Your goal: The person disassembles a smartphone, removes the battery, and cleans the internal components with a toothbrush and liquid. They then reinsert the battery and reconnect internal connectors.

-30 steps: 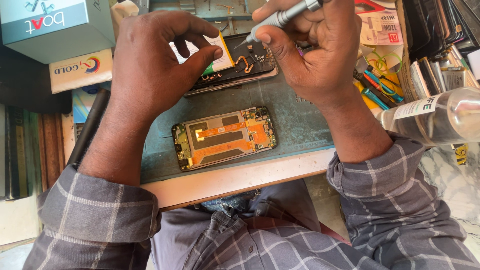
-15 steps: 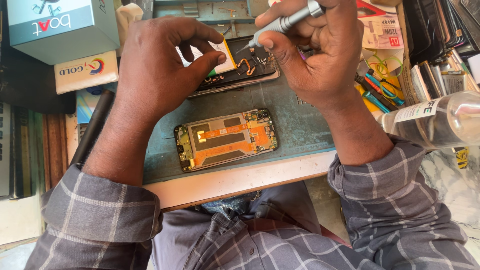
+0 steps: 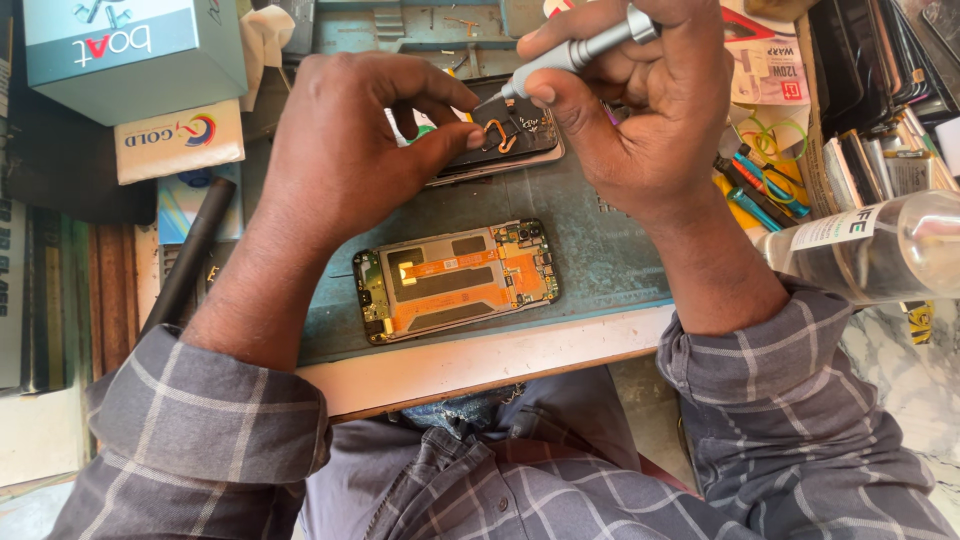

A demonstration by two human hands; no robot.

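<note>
Brushed metal screwdriver [image 3: 575, 52], matt green rubbery mat [image 3: 600, 240], clear glossy bottle [image 3: 880, 250]

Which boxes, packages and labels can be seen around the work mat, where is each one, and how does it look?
Teal box: top left corner, rectangular, white and red lettering.
Cream pack: just below the teal box, flat, round coloured logo.
Light blue packet: under the cream pack, partly hidden.
White label: on a clear bottle lying at right, dark lettering.
White and red packet: top right, behind the right hand.

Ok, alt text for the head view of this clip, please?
Right hand holds a silver screwdriver tip-down on an opened phone that the left hand steadies. A second opened phone lies nearer on the green mat, clear bottle at right.
</note>
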